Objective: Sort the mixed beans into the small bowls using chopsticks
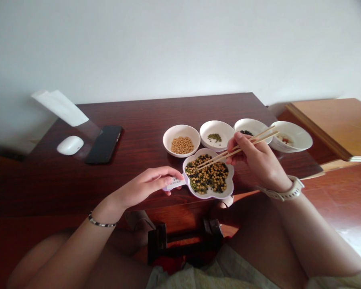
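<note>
My left hand [147,182] grips the tab handle [175,184] of a white, flower-shaped dish [225,194] with a lilac rim. The dish holds a mix of yellow, green and black beans. My right hand [254,154] holds a pair of wooden chopsticks [237,149], their tips over the mix. Behind the dish stand a white bowl of yellow soybeans [182,140], a white bowl of a few green mung beans [216,134] and a white bowl of black beans [252,125], partly hidden by my right hand. A fourth white bowl [291,136] holds pale and reddish scraps.
The dark reddish wooden table [174,108] carries a white computer mouse [70,145], a black phone [104,144] and a white paper strip [60,107] at the left. A light wooden board [325,120] lies beyond the right table edge. A dark stand sits below.
</note>
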A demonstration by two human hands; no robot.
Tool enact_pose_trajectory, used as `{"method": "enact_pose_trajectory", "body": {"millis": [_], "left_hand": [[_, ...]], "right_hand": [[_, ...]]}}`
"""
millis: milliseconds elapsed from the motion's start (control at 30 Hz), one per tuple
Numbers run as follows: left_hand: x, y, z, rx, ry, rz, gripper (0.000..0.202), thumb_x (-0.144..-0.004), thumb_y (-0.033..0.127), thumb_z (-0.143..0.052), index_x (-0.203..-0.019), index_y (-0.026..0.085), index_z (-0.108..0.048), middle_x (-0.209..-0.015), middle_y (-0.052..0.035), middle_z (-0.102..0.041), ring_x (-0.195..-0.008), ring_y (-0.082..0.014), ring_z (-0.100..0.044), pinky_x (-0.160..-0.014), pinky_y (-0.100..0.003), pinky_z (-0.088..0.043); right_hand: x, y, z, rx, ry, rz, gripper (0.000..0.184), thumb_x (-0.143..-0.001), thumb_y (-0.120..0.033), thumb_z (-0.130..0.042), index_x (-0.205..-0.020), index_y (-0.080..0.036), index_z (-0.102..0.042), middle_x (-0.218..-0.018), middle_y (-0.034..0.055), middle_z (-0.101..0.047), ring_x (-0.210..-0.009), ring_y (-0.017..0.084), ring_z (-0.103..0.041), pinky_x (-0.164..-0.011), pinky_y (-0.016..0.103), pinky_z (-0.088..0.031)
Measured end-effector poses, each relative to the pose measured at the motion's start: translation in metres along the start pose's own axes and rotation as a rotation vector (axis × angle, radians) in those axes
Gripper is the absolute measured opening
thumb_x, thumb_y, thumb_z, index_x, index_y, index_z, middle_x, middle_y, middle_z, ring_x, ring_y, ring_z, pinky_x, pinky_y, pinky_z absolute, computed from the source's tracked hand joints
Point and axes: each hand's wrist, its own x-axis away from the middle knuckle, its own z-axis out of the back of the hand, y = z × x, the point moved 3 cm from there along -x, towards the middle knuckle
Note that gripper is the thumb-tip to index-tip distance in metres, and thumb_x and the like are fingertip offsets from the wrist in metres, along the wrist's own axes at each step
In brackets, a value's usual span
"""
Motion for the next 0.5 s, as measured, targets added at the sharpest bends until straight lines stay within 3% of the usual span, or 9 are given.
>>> {"method": "enact_pose_trajectory", "body": {"millis": [300,500], "left_hand": [[0.0004,-0.0012,0.0002,0.006,0.001,0.005,0.028,-0.115,0.037,-0.063,-0.133,0.021,-0.078,-0.131,-0.0077,-0.073,-0.110,-0.0192,-0.066,-0.089,-0.025,-0.061],[0.0000,0.0001,0.0001,0.000,0.007,-0.004,0.027,-0.116,0.036,-0.062,-0.132,0.022,-0.079,-0.130,-0.0069,-0.074,-0.105,-0.0176,-0.066,-0.087,-0.025,-0.061]], "right_hand": [[0.0016,-0.0028,-0.0028,-0.080,0.035,0.013,0.049,-0.101,-0.064,-0.075,-0.078,-0.021,-0.073,-0.070,0.0030,-0.068,-0.059,0.014,-0.066,-0.055,0.022,-0.056],[0.0012,0.0008,-0.0017,-0.072,-0.004,-0.032,0.045,-0.103,-0.062,-0.073,-0.084,-0.021,-0.075,-0.073,0.0031,-0.070,-0.063,0.014,-0.068,-0.058,0.022,-0.056]]}}
